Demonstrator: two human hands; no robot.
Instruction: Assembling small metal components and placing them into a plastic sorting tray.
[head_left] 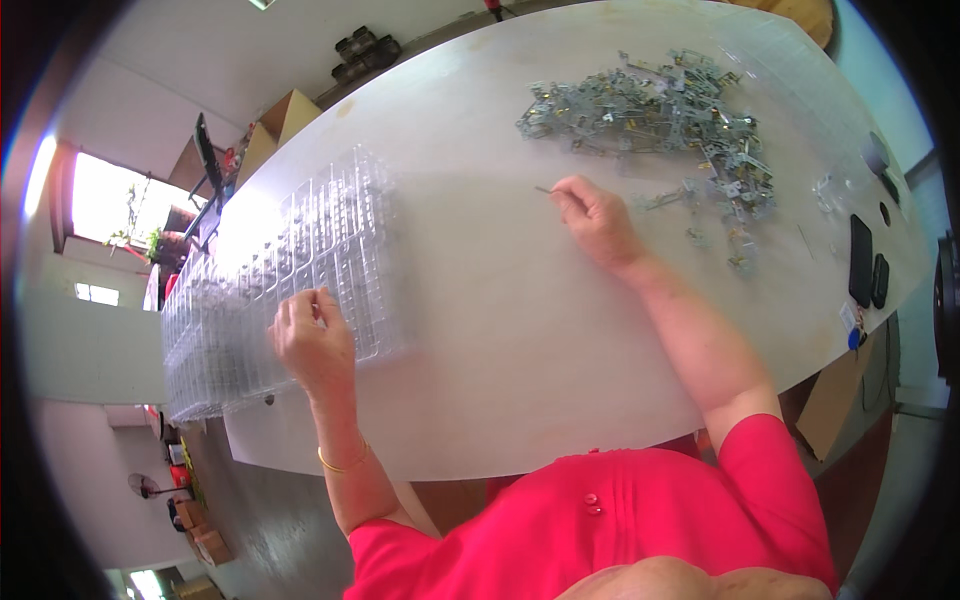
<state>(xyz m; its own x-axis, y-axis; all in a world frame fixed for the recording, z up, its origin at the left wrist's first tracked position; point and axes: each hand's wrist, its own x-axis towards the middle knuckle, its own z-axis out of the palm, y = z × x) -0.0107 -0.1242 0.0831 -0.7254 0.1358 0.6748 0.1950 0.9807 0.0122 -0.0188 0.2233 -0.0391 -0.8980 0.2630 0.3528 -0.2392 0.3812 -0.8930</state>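
Observation:
A stack of clear plastic trays (375,310) with rows of small pockets stands on the left of the table. My left hand (312,335) is over its near right part, fingers pinched together; whatever they may hold is too small to make out. Right of the middle, my right hand (595,220) grips a thin, dark metal piece (543,189) between thumb and fingertips, its end sticking out to the left. Beyond that hand spreads a heap of small metal parts (650,110), silvery with some brassy bits, trailing off toward the right.
The pale table (480,400) has a curved edge. At its right lie a black phone (860,260), a smaller black case (880,281), keys with a blue tag (855,338) and a dark round object (874,152). An open cardboard box (290,118) stands past the far left edge.

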